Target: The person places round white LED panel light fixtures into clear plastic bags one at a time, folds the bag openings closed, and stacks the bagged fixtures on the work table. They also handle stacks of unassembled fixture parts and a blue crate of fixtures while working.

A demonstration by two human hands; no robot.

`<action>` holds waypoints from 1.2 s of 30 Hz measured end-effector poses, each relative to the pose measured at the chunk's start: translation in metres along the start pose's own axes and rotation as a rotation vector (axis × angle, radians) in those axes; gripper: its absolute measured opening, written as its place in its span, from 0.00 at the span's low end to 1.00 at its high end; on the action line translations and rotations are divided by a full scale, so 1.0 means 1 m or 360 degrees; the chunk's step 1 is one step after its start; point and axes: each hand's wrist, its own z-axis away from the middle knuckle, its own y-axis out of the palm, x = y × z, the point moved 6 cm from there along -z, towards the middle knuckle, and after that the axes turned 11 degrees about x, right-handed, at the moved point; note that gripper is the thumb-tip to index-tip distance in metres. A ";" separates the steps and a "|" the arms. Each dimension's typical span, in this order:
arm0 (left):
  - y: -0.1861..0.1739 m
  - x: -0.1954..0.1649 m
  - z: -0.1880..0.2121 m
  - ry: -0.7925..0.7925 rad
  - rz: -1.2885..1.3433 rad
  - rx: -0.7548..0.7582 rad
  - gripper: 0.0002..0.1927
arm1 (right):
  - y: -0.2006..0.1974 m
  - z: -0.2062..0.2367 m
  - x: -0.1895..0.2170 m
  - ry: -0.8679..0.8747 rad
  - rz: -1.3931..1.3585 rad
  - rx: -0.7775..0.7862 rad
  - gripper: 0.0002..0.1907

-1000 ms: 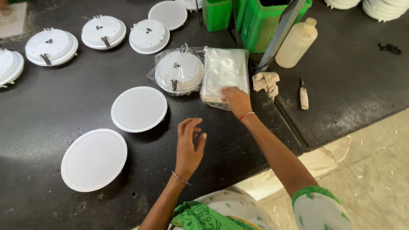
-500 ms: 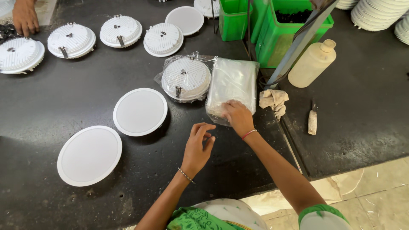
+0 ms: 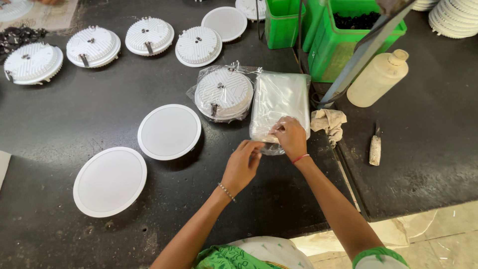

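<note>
A stack of clear plastic bags [image 3: 279, 102] lies on the black worktable [image 3: 74, 127]. My right hand [image 3: 290, 138] pinches the near edge of the top bag. My left hand [image 3: 243, 166] is just beside it, fingers bent, touching the same bag edge. Left of the stack, one round white lamp [image 3: 223, 93] sits back side up inside a clear bag. Two round white lamps lie face up nearer me, one [image 3: 169, 131] left of my hands and another [image 3: 110, 181] further left.
Several more white lamps [image 3: 198, 46] lie back side up along the far side. Green bins [image 3: 348, 42] stand behind the bags, with a cream bottle [image 3: 377, 79], a rag [image 3: 328, 122] and a small knife [image 3: 375, 146] to the right. Stacked white rims [image 3: 455, 17] sit far right.
My left hand has moved right and up to join my right hand at the near edge of the bag stack. The view has shifted slightly.
</note>
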 end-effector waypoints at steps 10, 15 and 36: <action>0.024 0.009 -0.032 0.0124 -0.0324 -0.0078 0.30 | -0.018 0.019 0.007 0.0018 0.0101 0.0095 0.05; 0.024 0.006 -0.041 0.0180 -0.0382 -0.0126 0.30 | -0.021 0.009 0.012 0.0271 0.0000 0.0138 0.05; 0.038 0.038 -0.087 0.0495 -0.0785 -0.0444 0.14 | -0.030 0.059 0.071 0.0003 0.0068 0.0114 0.02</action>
